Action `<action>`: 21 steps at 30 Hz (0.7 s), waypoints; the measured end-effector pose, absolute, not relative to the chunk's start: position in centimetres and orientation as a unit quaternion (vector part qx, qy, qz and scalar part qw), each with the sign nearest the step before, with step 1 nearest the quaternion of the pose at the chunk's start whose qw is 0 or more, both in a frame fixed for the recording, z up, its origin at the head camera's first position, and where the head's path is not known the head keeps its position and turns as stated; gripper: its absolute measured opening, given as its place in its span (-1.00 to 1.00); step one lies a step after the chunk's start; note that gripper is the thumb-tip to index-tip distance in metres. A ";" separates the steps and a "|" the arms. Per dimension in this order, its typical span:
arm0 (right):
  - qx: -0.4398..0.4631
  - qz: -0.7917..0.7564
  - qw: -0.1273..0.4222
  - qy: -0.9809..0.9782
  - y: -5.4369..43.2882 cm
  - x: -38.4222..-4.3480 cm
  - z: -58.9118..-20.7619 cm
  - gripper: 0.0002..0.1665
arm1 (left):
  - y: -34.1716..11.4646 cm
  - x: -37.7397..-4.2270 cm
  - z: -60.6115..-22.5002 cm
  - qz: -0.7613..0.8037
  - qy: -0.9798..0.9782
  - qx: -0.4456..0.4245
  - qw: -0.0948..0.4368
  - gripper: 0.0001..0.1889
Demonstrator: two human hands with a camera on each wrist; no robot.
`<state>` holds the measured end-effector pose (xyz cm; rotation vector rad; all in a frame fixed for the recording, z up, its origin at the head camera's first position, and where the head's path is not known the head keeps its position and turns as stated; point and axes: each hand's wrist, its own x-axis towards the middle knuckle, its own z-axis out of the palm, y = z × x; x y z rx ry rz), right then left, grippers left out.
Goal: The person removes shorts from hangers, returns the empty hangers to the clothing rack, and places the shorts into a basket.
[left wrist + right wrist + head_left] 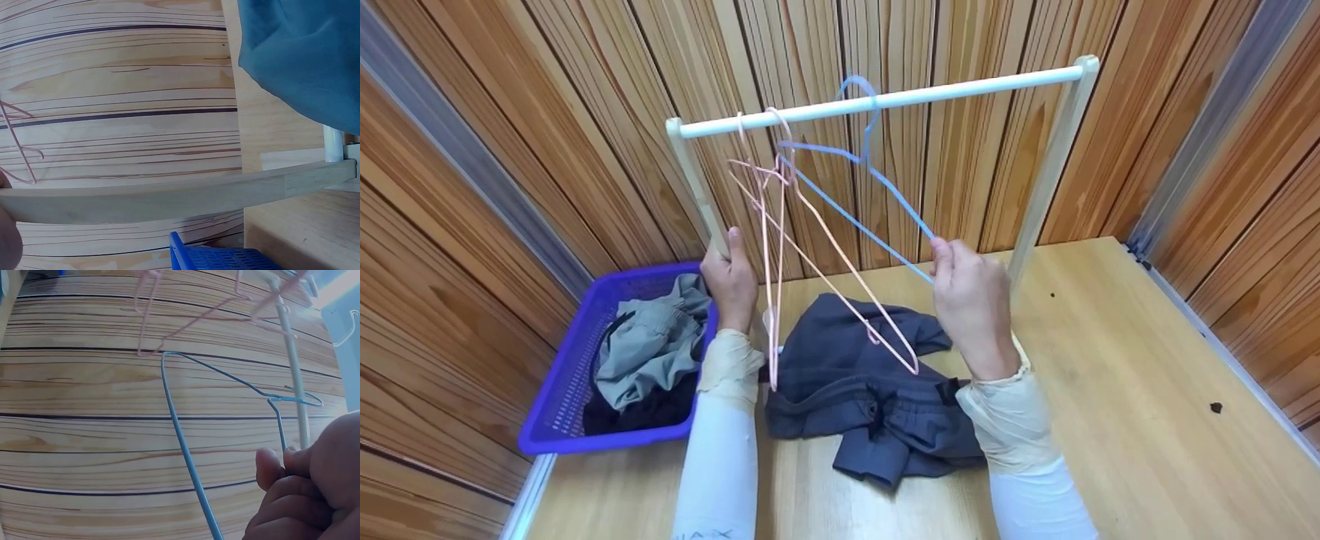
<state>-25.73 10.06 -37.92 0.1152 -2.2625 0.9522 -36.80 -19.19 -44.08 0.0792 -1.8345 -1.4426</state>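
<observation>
My right hand (973, 311) pinches one arm of a blue clothes hanger (901, 199) between thumb and forefinger, which the right wrist view shows closely. The hanger's hook loops over the white rail (975, 91) of a small clothes rack. My left hand (731, 283) grips the rack's left post (692, 184), thumb up along it; the left wrist view catches only the hand's edge. Pink hangers (819, 216) hang at the rail's left part, bare of clothes. Under the rail lies a rumpled dark grey garment (840, 345) with a drawstring waistband.
A purple basket (607, 448) at the left holds a grey-green garment (649, 352) and a black one. The rack's right post (1046, 180) stands on the wooden table (1117, 360). Wood-patterned panels (975, 187) close off the back and both sides.
</observation>
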 end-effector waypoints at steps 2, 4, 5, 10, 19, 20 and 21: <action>0.045 0.356 0.330 -0.873 9.7 -25.9 -38.5 -0.49 | -19.2 -36.8 -44.1 -0.571 -0.721 0.031 0.392 -0.51; 0.046 0.348 0.322 -0.879 9.4 -26.0 -38.9 -0.49 | -19.2 -36.7 -44.2 -0.574 -0.718 0.029 0.392 -0.50; 0.046 0.345 0.321 -0.881 9.3 -26.0 -39.1 -0.49 | -19.2 -36.7 -44.1 -0.575 -0.717 0.027 0.392 -0.50; 0.047 0.351 0.314 -0.881 9.1 -26.0 -39.2 -0.48 | -19.0 -36.8 -44.0 -0.577 -0.707 0.020 0.408 -0.49; 0.047 0.354 0.295 -0.886 9.2 -25.9 -39.2 -0.46 | -19.0 -36.8 -44.1 -0.579 -0.706 0.024 0.407 -0.50; 0.048 0.356 0.291 -0.887 9.2 -25.9 -39.2 -0.46 | -18.9 -36.8 -44.2 -0.579 -0.706 0.024 0.406 -0.50; 0.049 0.357 0.288 -0.887 9.3 -25.9 -39.2 -0.46 | -18.9 -36.8 -44.2 -0.581 -0.706 0.023 0.405 -0.51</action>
